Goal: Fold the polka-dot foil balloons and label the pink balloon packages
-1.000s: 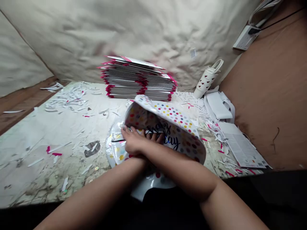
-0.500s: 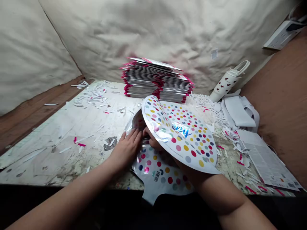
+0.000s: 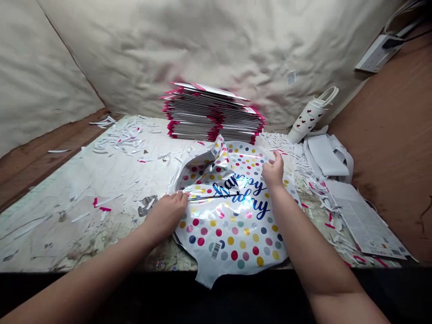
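A round, uninflated foil balloon (image 3: 232, 234), white with coloured dots and blue "happy … day" lettering, lies in front of me. Its upper left part is folded and creased, and a dark crease runs across the lettering. Another sheet's edge shows beneath on the left. My left hand (image 3: 170, 209) is at the left rim, its fingers bunched against the foil. Over at the upper right rim, my right hand (image 3: 274, 170) is closed with fingers curled on the balloon; its fingertips are partly hidden. A tail with a barcode above it points towards me over the table's front edge.
Behind the balloon stands a tall stack of flat pink-edged packets (image 3: 214, 114). To the right are a white tumbler (image 3: 308, 119), curled white strips (image 3: 326, 155) and a printed sheet (image 3: 364, 220). Paper scraps (image 3: 118, 139) litter the table. A power strip (image 3: 378, 54) hangs on the wall.
The raised, curled-over balloon sheet now lies spread out, showing its lettering. My right hand has come out from beneath it to the upper right rim. My left hand has shifted slightly left and down.
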### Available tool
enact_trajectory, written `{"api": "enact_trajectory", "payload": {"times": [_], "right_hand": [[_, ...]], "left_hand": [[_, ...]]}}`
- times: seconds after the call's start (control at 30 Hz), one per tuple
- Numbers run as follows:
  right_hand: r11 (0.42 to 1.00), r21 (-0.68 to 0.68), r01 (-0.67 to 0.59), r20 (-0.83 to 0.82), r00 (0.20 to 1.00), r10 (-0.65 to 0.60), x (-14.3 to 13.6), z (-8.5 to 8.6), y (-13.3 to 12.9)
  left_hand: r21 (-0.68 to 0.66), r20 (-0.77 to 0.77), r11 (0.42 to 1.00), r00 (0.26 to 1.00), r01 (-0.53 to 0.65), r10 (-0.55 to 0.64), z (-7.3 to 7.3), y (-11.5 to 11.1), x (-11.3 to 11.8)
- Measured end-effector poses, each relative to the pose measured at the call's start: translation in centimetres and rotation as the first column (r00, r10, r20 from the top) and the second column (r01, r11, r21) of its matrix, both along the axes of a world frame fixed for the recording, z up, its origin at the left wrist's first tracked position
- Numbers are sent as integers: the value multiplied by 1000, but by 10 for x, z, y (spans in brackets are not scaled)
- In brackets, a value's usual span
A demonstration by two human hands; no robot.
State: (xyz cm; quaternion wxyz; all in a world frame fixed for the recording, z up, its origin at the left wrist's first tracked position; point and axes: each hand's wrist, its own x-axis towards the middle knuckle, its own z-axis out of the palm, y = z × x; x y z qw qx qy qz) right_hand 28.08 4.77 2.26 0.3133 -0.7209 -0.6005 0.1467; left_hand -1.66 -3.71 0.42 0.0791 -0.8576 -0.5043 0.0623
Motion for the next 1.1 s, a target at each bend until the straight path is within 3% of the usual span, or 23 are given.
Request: {"api": "enact_trajectory", "payload": {"times": [0.07, 0.1, 0.13, 0.17, 0.2, 0.23, 0.33, 0.4, 0.47, 0.57, 0.67, 0.73, 0.8, 0.83, 0.9, 0.97, 1.03, 1.1], "right_hand": [[967, 104, -234, 70, 971, 228, -26, 4, -14], [898, 135, -419, 115, 907, 406, -42, 4, -22], [789, 112, -605, 176, 793, 583, -60, 2, -30], [687, 58, -724, 230, 680, 696, -77, -1, -37], [629, -6, -777, 272, 605, 749, -93, -5, -42], [616, -55, -785, 305, 574, 759, -108, -11, -47], [687, -98, -720, 369, 615, 697, -136, -26, -52], [717, -75, -693, 384, 644, 662, -144, -32, -50], [743, -34, -668, 393, 675, 624, -141, -32, -44], [832, 84, -549, 388, 787, 480, -101, -15, -26], [938, 277, -210, 343, 933, 107, -14, 24, -6], [908, 411, 86, 288, 932, -218, 51, 52, -1], [798, 542, 264, 239, 862, -447, 102, 72, -6], [733, 624, 270, 242, 825, -510, 116, 78, -13], [642, 754, 137, 302, 796, -524, 122, 79, -32], [608, 782, -135, 443, 807, -391, 101, 69, -56], [579, 695, -427, 601, 787, -141, 68, 52, -80], [534, 527, -662, 700, 694, 170, 35, 29, -102]], "left_hand": [[-23, -25, 999, 999, 28, -29, 8, 5, 0], [-28, -34, 999, 998, 42, -43, 12, 8, 0], [-29, -42, 998, 998, 54, -56, 16, 10, 0], [-30, -49, 998, 997, 61, -63, 21, 12, 0], [-17, -54, 998, 997, 60, -61, 26, 12, 0], [16, -54, 998, 997, 58, -57, 31, 11, 1], [136, -11, 985, 994, 108, -107, 37, -2, 5], [112, 55, 974, 977, 198, -205, 29, -13, 8], [23, 127, 975, 967, 221, -222, 13, -19, 8], [-66, 175, 996, 983, 61, -48, -12, -15, 0], [-159, 184, 985, 979, -63, 92, -22, -4, -12], [-210, 182, 973, 974, -95, 134, -20, 2, -16], [-241, 177, 964, 972, -112, 157, -16, 7, -16], [-251, 176, 961, 971, -114, 162, -13, 8, -15], [-257, 180, 960, 970, -113, 163, -10, 12, -11], [-240, 193, 965, 969, -106, 154, -7, 17, -7], [-217, 218, 972, 967, -85, 134, -5, 22, -4], [-204, 284, 978, 953, -51, 109, -3, 26, -4]]}}
